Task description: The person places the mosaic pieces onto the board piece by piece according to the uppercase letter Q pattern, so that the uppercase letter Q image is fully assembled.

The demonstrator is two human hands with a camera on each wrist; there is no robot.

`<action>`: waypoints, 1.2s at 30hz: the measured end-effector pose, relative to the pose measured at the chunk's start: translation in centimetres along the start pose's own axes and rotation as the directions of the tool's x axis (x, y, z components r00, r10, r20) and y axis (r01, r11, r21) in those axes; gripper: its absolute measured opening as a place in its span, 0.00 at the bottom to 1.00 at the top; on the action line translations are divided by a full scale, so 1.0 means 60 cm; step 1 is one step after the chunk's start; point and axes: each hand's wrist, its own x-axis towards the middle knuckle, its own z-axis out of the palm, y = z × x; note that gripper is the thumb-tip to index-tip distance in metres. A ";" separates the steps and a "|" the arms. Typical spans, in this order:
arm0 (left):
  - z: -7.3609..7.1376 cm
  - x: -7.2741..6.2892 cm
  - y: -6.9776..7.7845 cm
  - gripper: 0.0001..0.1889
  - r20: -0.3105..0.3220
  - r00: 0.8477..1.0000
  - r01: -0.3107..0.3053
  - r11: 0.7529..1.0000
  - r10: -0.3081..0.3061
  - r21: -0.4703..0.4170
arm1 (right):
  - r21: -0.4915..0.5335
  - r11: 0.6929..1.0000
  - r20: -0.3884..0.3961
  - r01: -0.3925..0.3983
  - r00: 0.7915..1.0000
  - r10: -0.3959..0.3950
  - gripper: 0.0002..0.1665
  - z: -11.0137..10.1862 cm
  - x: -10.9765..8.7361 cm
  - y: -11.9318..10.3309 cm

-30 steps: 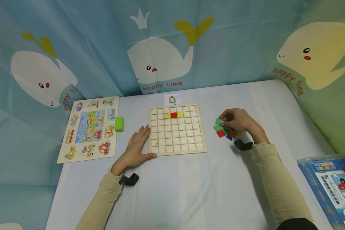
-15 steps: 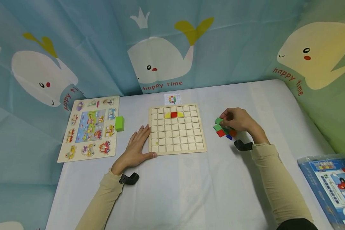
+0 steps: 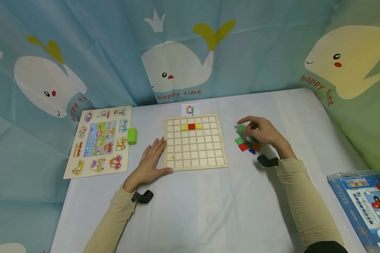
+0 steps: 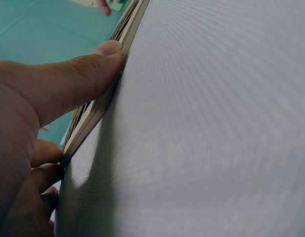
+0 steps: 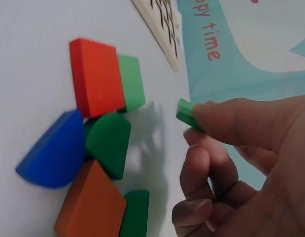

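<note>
My right hand (image 3: 260, 130) pinches a small green tile (image 5: 188, 113) by the thumb, raised above a loose group of tiles. In that group, the right wrist view shows a red square tile (image 5: 99, 78), a light green tile (image 5: 132, 81), a blue rounded tile (image 5: 56, 150), a dark green rounded tile (image 5: 110, 140) and an orange tile (image 5: 91, 202). My left hand (image 3: 149, 165) rests at the near left corner of the wooden grid board (image 3: 194, 143), fingers along its left side, thumb (image 4: 88, 81) on its front edge. A red square (image 3: 191, 126) sits between two yellow pieces on the grid.
A small pattern card (image 3: 190, 109) lies behind the board. To the left are a picture puzzle board (image 3: 99, 140) and a bright green block (image 3: 132, 136). A blue package (image 3: 361, 207) lies at the right table edge. Printed curtains surround the table.
My right hand has lifted slightly with the green tile, and its index finger has stretched out toward the left. The left hand stays in place on the board.
</note>
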 end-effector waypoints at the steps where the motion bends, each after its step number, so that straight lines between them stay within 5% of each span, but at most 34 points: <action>1: 0.000 0.000 0.000 0.57 0.001 1.000 -0.001 1.000 0.001 0.001 | 0.011 1.000 -0.006 -0.002 1.000 0.002 0.20 0.001 0.000 -0.001; 13: 0.000 -0.002 -0.003 0.57 -0.002 1.000 -0.021 1.000 0.021 0.001 | 0.085 0.992 -0.133 0.095 0.988 -0.083 0.17 0.027 0.013 -0.012; 36: 0.000 0.000 -0.005 0.57 0.007 1.000 -0.008 1.000 0.008 0.024 | 0.154 0.977 -0.091 0.144 0.987 -0.131 0.19 0.091 0.066 -0.054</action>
